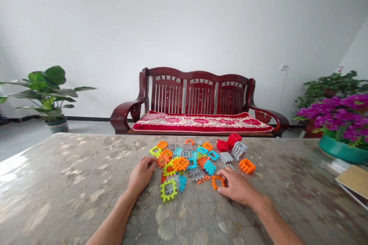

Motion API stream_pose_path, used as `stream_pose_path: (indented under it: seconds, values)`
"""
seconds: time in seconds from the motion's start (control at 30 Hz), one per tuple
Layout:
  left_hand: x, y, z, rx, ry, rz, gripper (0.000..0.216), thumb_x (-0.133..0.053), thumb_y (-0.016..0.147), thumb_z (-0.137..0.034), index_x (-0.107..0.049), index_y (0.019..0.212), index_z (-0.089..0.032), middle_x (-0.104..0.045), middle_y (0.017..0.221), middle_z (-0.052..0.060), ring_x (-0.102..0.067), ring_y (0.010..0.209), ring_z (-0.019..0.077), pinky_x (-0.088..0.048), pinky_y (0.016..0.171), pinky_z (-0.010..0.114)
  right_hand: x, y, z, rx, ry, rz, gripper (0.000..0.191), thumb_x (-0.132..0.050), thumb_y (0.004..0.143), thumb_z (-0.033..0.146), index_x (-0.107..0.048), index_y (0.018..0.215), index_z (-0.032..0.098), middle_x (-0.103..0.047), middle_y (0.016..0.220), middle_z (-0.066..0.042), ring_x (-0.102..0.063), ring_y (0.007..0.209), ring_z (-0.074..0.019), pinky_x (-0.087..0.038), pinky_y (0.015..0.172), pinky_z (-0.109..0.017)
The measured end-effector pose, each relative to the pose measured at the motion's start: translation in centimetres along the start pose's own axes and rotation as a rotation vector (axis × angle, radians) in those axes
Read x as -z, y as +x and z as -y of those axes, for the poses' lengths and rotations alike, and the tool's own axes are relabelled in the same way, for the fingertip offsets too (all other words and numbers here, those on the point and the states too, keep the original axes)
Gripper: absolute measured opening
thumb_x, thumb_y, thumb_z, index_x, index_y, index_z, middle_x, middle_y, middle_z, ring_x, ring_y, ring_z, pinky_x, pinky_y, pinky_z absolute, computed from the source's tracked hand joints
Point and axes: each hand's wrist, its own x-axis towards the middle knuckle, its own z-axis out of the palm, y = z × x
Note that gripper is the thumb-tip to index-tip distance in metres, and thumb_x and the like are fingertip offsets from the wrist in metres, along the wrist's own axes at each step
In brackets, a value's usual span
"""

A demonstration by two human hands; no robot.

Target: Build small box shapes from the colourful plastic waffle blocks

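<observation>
Flower-patterned tabletop [184, 224] fills the near view. At the right hand [240, 185], thumb and fingers pinch an orange frame tile [213, 183], near right of the interlocking-tile pile [180, 164]; the left hand [142, 174] curls at its left edge, hold unclear. Farther right, a gray tile stack [239, 150] leans; a sideways knock could topple it.

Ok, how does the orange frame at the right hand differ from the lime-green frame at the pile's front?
The right hand has thumb and fingers about the orange frame; no hand touches the lime-green frame. The orange frame looks smaller in view than the lime-green frame. Both have open middles and toothed edges.
</observation>
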Motion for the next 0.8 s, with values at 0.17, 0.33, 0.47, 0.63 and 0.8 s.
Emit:
stream_pose_path:
  seconds: [0.17,0.33,0.47,0.63,0.8]
  values:
    - [-0.07,0.02,0.17,-0.004,0.003,-0.009,0.029,-0.047,0.080,-0.029,-0.071,0.095,-0.023,-0.071,0.108,0.003,-0.066,0.096,0.0179,-0.047,0.088,0.026,0.22,-0.26,1.02,-0.043,-0.018,-0.012,0.031,-0.061,0.073,0.034,-0.063,0.102,0.023,-0.063,0.101,-0.003,-0.059,0.085,-0.0181,-0.038,0.073,-0.028]
    - [-0.18,0.11,0.38,-0.002,0.001,-0.006,0.029,-0.047,0.081,-0.030,-0.072,0.094,-0.024,-0.070,0.108,0.003,-0.066,0.097,0.0179,-0.047,0.087,0.026,-0.15,-0.17,0.81,-0.008,0.007,-0.019,0.033,-0.059,0.077,0.033,-0.062,0.110,0.024,-0.060,0.113,-0.005,-0.060,0.099,-0.0206,-0.041,0.084,-0.030]
    - [-0.26,0.15,0.45,0.005,0.007,0.003,0.029,-0.047,0.081,-0.029,-0.072,0.095,-0.024,-0.070,0.108,0.003,-0.066,0.097,0.0174,-0.047,0.088,0.025,-0.56,0.06,0.38,0.044,0.064,-0.011,0.033,-0.057,0.078,0.026,-0.063,0.110,0.023,-0.061,0.116,-0.006,-0.059,0.104,-0.0196,-0.041,0.090,-0.029]
    - [-0.19,0.09,0.32,0.002,0.010,-0.008,0.028,-0.047,0.080,-0.028,-0.072,0.094,-0.025,-0.071,0.108,0.002,-0.066,0.095,0.0174,-0.047,0.086,0.025,-0.57,0.11,0.71,0.032,0.012,-0.027,0.037,-0.056,0.077,0.023,-0.064,0.113,0.022,-0.063,0.113,-0.007,-0.060,0.104,-0.0209,-0.043,0.090,-0.030]
    - [-0.11,0.05,0.31,0.003,0.004,-0.007,0.028,-0.048,0.081,-0.030,-0.072,0.094,-0.025,-0.071,0.108,0.002,-0.066,0.094,0.0174,-0.047,0.087,0.026,-0.59,0.09,1.06,-0.020,-0.040,-0.083,0.043,-0.059,0.075,0.025,-0.062,0.118,0.020,-0.064,0.116,-0.009,-0.060,0.108,-0.0236,-0.043,0.093,-0.031]
